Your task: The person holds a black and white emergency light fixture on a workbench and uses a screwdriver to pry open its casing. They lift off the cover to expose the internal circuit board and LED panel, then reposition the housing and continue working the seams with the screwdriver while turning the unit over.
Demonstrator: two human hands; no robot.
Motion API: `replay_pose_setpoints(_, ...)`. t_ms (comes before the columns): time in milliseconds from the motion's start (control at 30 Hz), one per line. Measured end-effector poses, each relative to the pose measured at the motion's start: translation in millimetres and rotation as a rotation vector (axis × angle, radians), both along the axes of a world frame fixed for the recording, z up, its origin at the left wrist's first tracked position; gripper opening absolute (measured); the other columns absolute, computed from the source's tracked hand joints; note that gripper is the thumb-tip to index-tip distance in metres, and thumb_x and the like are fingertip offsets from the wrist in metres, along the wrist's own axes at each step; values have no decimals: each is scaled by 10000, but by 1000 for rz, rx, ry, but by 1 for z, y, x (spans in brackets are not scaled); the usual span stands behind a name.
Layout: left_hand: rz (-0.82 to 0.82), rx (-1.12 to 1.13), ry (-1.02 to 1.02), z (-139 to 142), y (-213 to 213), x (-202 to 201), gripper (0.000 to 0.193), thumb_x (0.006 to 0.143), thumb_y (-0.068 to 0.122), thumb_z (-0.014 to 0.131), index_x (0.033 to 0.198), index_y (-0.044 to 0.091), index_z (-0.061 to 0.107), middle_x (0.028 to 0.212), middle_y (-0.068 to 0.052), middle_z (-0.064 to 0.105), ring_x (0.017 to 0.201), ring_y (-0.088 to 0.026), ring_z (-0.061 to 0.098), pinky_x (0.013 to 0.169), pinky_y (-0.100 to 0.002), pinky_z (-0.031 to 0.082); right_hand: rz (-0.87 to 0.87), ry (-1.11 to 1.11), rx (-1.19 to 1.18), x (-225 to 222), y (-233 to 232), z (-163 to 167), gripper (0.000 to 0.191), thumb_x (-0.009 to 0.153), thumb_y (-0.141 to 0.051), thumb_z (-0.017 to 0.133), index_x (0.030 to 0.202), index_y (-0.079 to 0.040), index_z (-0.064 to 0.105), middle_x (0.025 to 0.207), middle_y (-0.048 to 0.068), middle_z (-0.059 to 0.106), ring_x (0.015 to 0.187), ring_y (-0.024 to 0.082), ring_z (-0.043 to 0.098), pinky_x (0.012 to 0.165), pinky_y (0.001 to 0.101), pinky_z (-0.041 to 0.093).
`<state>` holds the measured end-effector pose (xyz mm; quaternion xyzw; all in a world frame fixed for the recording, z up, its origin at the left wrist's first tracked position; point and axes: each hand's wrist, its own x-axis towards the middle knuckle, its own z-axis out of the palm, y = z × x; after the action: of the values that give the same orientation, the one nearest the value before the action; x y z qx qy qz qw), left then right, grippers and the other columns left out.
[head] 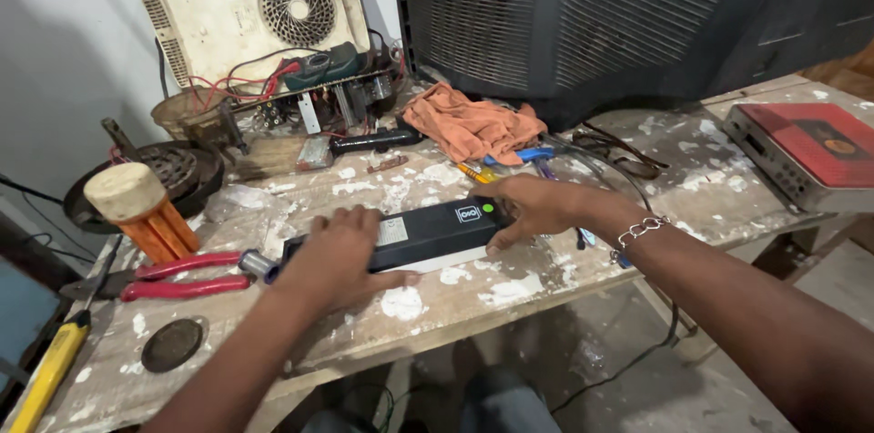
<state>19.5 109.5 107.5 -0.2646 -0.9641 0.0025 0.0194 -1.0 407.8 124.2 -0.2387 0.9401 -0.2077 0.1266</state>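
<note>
Head view: a paint-splashed wooden table (510, 292) against a pale wall carries a long black box (428, 231) at centre. The left hand (337, 255) lies flat on it, its grip wide; the right hand (533, 205) clasps its 3 o'clock end. Red pliers (182, 275) lie at 9 o'clock, an orange rag (469, 126) at 12

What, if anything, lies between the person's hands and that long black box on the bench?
Nothing visible does. The left hand rests flat on the black box, and the right hand grips its far end directly.
</note>
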Motion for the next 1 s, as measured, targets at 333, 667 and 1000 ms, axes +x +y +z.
replay_pose_setpoints(333,-156,80,122,-16,76,-8,1011,822,692,673,1487,-10,378,1293,-211,567,1245,-383,552,1014,-531,471,154,255,220,-9,1,-14,947,770,-358,865,1480,28,372,1418,261,512,1308,367,514,1085,420,419)
replay_pose_setpoints(667,-172,82,155,-17,81,-12,994,833,662,683,1499,2,353,1346,-226,527,1282,-393,505,1031,-541,443,143,441,121,21,9,-43,884,918,-374,717,1507,93,251,1525,336,342,1462,436,305,1171,466,286)
replay_pose_setpoints(1000,-145,19,94,-16,83,-13,986,848,658,672,1526,33,322,1434,-240,464,1337,-396,468,1051,-567,423,175,525,245,28,4,-32,823,905,-344,689,1467,108,293,1445,323,418,1416,450,382,1150,473,352)
